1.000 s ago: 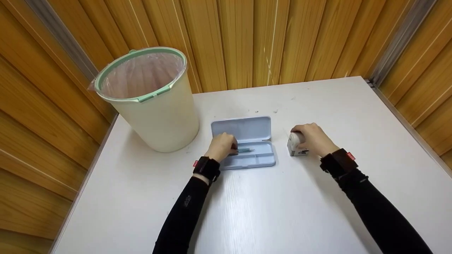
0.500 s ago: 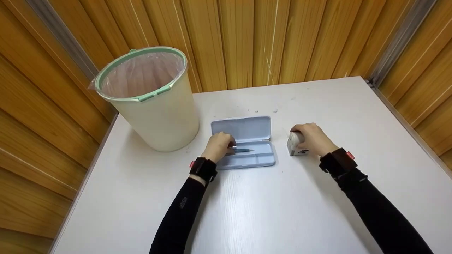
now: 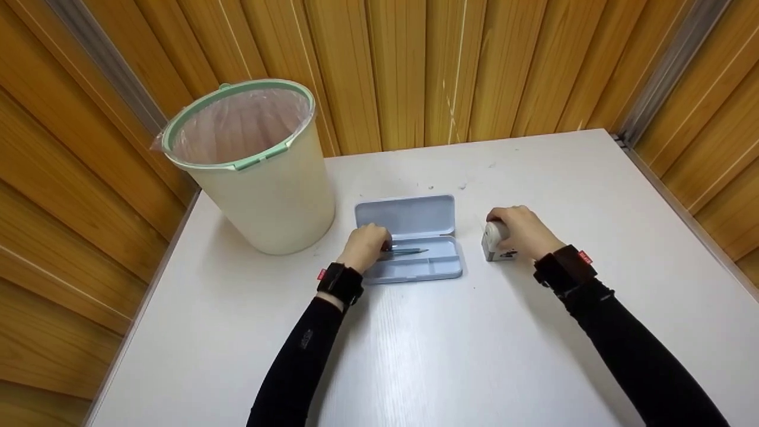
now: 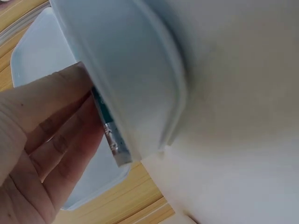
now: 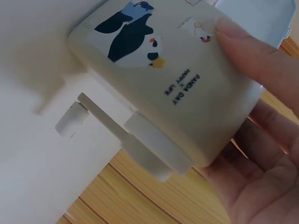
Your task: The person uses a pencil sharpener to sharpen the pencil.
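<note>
An open light blue pencil case [image 3: 443, 268] lies on the table, its lid [image 3: 409, 214] folded back. My left hand [image 3: 363, 248] reaches into its left side, thumb and fingers at a slim teal pencil [image 3: 409, 251] that points right. In the left wrist view, the pencil's silver-banded end [image 4: 114, 140] pokes past the fingertips beside the case wall [image 4: 131, 79]. To the right, my right hand [image 3: 525, 231] grips a cream crank pencil sharpener [image 3: 491, 244]. Panda pictures and a side crank [image 5: 105, 121] show on the sharpener in the right wrist view.
A tall cream bin [image 3: 278, 201] with a green rim and a clear liner stands at the back left of the white table [image 3: 427, 356]. Wood-pattern panels [image 3: 403, 71] enclose the back and sides. Small crumbs lie behind the case.
My left hand has shifted slightly left, and more of the pencil shows to the right of its fingers. The right hand and the sharpener stay almost in place.
</note>
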{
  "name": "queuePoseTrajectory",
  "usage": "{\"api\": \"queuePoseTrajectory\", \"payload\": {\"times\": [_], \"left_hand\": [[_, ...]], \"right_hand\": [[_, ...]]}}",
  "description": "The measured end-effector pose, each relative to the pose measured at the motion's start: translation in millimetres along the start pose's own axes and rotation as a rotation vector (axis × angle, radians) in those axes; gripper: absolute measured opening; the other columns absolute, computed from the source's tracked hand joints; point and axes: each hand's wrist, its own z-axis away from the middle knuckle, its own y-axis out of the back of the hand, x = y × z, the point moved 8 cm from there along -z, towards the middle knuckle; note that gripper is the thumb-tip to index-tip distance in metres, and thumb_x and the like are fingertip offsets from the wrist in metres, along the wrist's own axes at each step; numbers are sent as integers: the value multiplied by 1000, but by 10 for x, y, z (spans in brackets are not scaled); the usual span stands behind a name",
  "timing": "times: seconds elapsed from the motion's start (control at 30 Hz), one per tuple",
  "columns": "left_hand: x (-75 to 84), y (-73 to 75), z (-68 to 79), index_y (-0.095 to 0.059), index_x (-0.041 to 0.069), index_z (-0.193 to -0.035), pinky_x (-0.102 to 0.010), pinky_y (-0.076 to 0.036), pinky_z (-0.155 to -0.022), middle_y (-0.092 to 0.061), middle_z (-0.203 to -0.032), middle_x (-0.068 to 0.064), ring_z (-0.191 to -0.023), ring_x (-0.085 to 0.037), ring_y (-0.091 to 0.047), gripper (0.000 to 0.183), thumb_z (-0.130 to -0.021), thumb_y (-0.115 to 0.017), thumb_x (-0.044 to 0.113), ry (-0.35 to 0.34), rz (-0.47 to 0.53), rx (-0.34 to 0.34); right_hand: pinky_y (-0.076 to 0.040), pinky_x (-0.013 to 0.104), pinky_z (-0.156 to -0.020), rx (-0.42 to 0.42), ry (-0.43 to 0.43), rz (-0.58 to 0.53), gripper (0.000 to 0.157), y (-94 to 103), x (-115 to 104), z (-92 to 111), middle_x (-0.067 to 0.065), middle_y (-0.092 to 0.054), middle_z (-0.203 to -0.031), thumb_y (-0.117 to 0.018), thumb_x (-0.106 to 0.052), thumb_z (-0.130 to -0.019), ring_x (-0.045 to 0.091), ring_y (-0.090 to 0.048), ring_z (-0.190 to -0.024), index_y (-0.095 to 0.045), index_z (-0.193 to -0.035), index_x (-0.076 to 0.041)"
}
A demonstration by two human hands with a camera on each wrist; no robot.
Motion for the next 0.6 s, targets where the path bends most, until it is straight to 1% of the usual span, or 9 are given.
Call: {"api": "queuePoseTrajectory", "payload": {"times": [0.13, 0.23, 0.3, 0.37, 0.47, 0.53, 0.6], "left_hand": [[31, -7, -22, -79, 7, -88, -38, -59, -74, -76, -87, -7, -82, -26, -72, 12, -79, -77, 1, -20, 3, 14], [44, -29, -32, -79, 7, -88, -37, -58, -75, -76, -87, -7, -82, -26, -72, 12, -78, -77, 0, -29, 11, 15], [40, -47, -36, -79, 7, -88, -36, -58, -75, -77, -88, -6, -83, -26, -73, 12, -78, -78, 2, -32, 23, 15], [32, -62, -33, -79, 7, -89, -36, -58, -77, -77, -88, -6, -83, -26, -73, 12, -77, -79, 5, -32, 36, 12], [5, -56, -18, -78, 7, -90, -37, -59, -76, -77, -88, -6, -83, -25, -73, 11, -79, -79, 9, -27, 45, 16], [-32, -9, 20, -77, 6, -92, -37, -58, -77, -76, -88, -6, -83, -24, -72, 14, -79, -80, 12, -11, 67, 21], [-92, 81, 85, -77, 5, -94, -37, -58, -77, -76, -90, -8, -84, -24, -72, 16, -82, -78, 15, 19, 95, 39]], "right_hand": [[-46, 60, -97, -27, -20, 16, 52, 10, -24, -15, 27, -65, -116, -79, 5, -73, 46, -57, -111, -60, -121, 7], [-44, 59, -100, -44, -31, 35, 56, 11, -73, -39, 28, -64, -121, -80, -3, -76, 48, -55, -116, -58, -126, 7], [-43, 58, -103, -36, -21, 51, 59, 6, -135, -56, 28, -63, -125, -81, -10, -78, 48, -54, -119, -57, -129, 7], [-42, 57, -105, -14, 13, 71, 61, -9, -224, -67, 28, -62, -127, -81, -14, -78, 48, -54, -121, -56, -130, 7], [-43, 56, -105, 51, 101, 64, 62, -43, -389, -42, 28, -62, -127, -81, -15, -79, 46, -55, -122, -56, -130, 7], [-43, 55, -106, 79, 155, 48, 63, -99, -495, -14, 28, -61, -129, -82, -15, -79, 45, -55, -123, -55, -131, 8], [-42, 54, -107, 92, 184, 18, 67, -188, -578, 20, 28, -59, -132, -82, -16, -79, 45, -54, -125, -53, -133, 9]]}}
